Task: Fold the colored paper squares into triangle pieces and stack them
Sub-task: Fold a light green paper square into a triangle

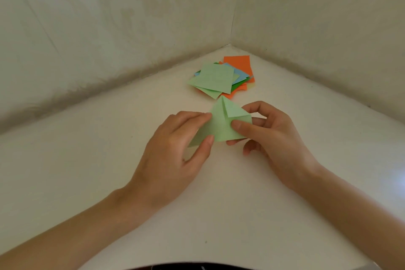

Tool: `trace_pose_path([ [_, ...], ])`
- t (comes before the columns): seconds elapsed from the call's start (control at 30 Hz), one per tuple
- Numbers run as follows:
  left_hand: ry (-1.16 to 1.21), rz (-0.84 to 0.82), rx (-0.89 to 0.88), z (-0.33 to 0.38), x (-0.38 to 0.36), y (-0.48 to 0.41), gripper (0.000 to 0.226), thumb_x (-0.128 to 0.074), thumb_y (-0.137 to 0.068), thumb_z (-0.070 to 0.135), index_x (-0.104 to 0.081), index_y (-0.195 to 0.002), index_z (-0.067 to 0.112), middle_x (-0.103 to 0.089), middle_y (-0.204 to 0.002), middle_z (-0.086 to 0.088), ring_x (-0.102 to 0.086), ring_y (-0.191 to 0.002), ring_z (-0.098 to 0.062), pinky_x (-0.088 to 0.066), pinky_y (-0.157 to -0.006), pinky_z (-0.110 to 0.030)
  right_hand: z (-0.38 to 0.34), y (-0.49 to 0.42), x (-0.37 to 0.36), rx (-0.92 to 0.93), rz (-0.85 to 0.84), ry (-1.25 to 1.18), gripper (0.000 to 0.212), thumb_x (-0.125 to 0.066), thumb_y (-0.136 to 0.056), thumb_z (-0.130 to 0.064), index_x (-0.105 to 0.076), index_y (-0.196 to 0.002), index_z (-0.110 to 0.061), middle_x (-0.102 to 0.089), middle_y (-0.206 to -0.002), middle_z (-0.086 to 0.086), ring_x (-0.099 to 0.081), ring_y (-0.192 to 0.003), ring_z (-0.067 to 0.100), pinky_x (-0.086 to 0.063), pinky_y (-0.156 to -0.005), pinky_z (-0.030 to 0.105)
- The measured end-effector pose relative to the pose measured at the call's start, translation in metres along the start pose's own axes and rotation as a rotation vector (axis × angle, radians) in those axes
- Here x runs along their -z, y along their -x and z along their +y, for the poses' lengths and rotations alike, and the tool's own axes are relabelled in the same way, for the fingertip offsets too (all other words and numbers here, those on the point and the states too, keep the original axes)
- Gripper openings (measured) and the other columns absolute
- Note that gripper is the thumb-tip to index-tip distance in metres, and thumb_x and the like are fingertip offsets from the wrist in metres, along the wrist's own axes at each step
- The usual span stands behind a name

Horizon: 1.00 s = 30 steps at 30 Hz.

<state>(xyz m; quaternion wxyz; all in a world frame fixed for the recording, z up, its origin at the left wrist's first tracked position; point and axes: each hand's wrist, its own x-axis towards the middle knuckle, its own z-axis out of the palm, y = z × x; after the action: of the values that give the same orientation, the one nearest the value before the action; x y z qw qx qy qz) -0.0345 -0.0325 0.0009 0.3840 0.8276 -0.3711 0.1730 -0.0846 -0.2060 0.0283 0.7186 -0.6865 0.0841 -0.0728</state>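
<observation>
I see the pale green part-folded paper [220,127] at centre over the white surface [87,171], my left hand [175,151] pinching its left edge, my right hand [269,138] pinching its right corner, loose pile of green, blue and orange squares [221,76] just beyond, far corner walls [109,28] behind

You are holding the folded piece [219,127] between your left hand [173,155] and right hand [274,138]. The pile of squares [215,79] is lying on the surface [87,171] just beyond your hands.
</observation>
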Motion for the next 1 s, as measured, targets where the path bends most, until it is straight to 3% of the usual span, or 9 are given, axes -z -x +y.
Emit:
trace_pose_path([
  [0.1, 0.166, 0.014, 0.113, 0.002, 0.006, -0.002, 0.021, -0.046, -0.095, 0.023, -0.064, -0.104, 0.018, -0.061, -0.089, 0.02, -0.055, -0.08, 0.002, -0.037, -0.071, -0.006, 0.001, -0.001, 0.002, 0.023, -0.058, -0.023, 0.035, -0.058, -0.086, 0.006, -0.049, -0.108, -0.02, -0.071, -0.075, 0.008, -0.065, -0.064, 0.021, -0.048, -0.049, 0.025],
  [0.2, 0.34, 0.062, 0.256, 0.001, 0.008, -0.004, 0.018, -0.042, -0.095, 0.023, -0.05, -0.08, 0.019, -0.045, -0.063, 0.016, -0.041, -0.059, -0.002, -0.031, -0.055, -0.011, 0.003, 0.0, 0.001, 0.078, -0.158, 0.012, 0.042, -0.054, -0.087, 0.011, -0.048, -0.111, -0.024, -0.07, -0.08, 0.006, -0.068, -0.064, 0.027, -0.049, -0.05, 0.027],
  [0.27, 0.474, 0.103, 0.355, 0.0, 0.009, -0.007, 0.02, -0.044, -0.099, 0.021, -0.049, -0.08, 0.016, -0.045, -0.062, 0.012, -0.037, -0.058, -0.002, -0.03, -0.053, -0.013, 0.006, 0.0, 0.0, 0.083, -0.221, 0.035, 0.035, -0.054, -0.087, 0.01, -0.054, -0.106, -0.019, -0.07, -0.087, 0.003, -0.07, -0.069, 0.026, -0.051, -0.053, 0.026],
  [0.37, 0.697, 0.136, 0.497, -0.003, 0.011, -0.013, 0.008, -0.051, -0.096, 0.012, -0.054, -0.09, 0.017, -0.064, -0.066, 0.008, -0.054, -0.061, -0.006, -0.042, -0.057, -0.015, 0.01, 0.001, 0.002, 0.083, -0.332, 0.088, 0.03, -0.058, -0.086, -0.002, -0.058, -0.112, -0.017, -0.07, -0.1, -0.002, -0.07, -0.082, 0.023, -0.052, -0.061, 0.026],
  [0.5, 0.772, 0.15, 0.598, -0.014, 0.016, -0.02, 0.015, -0.063, -0.088, 0.016, -0.051, -0.095, 0.022, -0.071, -0.07, 0.005, -0.065, -0.066, -0.012, -0.051, -0.061, -0.025, 0.008, 0.001, 0.009, 0.141, -0.44, 0.145, 0.055, -0.038, -0.074, 0.0, -0.056, -0.122, -0.018, -0.065, -0.117, 0.001, -0.062, -0.097, 0.026, -0.05, -0.07, 0.029],
  [0.6, 0.73, 0.036, 0.608, -0.019, 0.019, -0.024, 0.018, -0.066, -0.085, 0.018, -0.053, -0.096, 0.024, -0.069, -0.067, 0.004, -0.061, -0.062, -0.014, -0.047, -0.054, -0.027, 0.009, -0.002, 0.011, 0.316, -0.358, 0.346, 0.053, -0.044, -0.078, 0.001, -0.055, -0.12, -0.029, -0.065, -0.112, -0.01, -0.064, -0.093, 0.018, -0.049, -0.068, 0.034],
  [0.73, 0.727, -0.079, 0.576, -0.016, 0.018, -0.024, 0.023, -0.068, -0.082, 0.019, -0.054, -0.1, 0.025, -0.065, -0.062, 0.003, -0.055, -0.052, -0.008, -0.04, -0.045, -0.018, 0.013, -0.004, 0.007, 0.33, -0.319, 0.409, 0.017, -0.06, -0.083, -0.032, -0.069, -0.097, -0.03, -0.066, -0.103, -0.015, -0.062, -0.095, 0.012, -0.051, -0.072, 0.028],
  [0.9, 0.792, -0.108, 0.512, -0.011, 0.018, -0.022, 0.03, -0.066, -0.07, 0.028, -0.055, -0.098, 0.024, -0.067, -0.067, -0.006, -0.059, -0.057, -0.016, -0.045, -0.048, -0.024, 0.013, -0.002, 0.001, 0.275, -0.321, 0.28, 0.005, -0.069, -0.082, -0.02, -0.069, -0.08, -0.015, -0.066, -0.081, -0.006, -0.059, -0.07, 0.005, -0.048, -0.065, 0.018],
  [1.0, 0.837, -0.152, 0.507, -0.011, 0.017, -0.022, 0.023, -0.061, -0.074, 0.026, -0.054, -0.096, 0.022, -0.071, -0.071, -0.002, -0.063, -0.059, -0.014, -0.05, -0.053, -0.025, 0.014, -0.003, -0.004, 0.271, -0.248, 0.219, 0.009, -0.068, -0.076, -0.017, -0.062, -0.082, -0.015, -0.062, -0.071, -0.004, -0.054, -0.059, 0.004, -0.046, -0.056, 0.016],
])
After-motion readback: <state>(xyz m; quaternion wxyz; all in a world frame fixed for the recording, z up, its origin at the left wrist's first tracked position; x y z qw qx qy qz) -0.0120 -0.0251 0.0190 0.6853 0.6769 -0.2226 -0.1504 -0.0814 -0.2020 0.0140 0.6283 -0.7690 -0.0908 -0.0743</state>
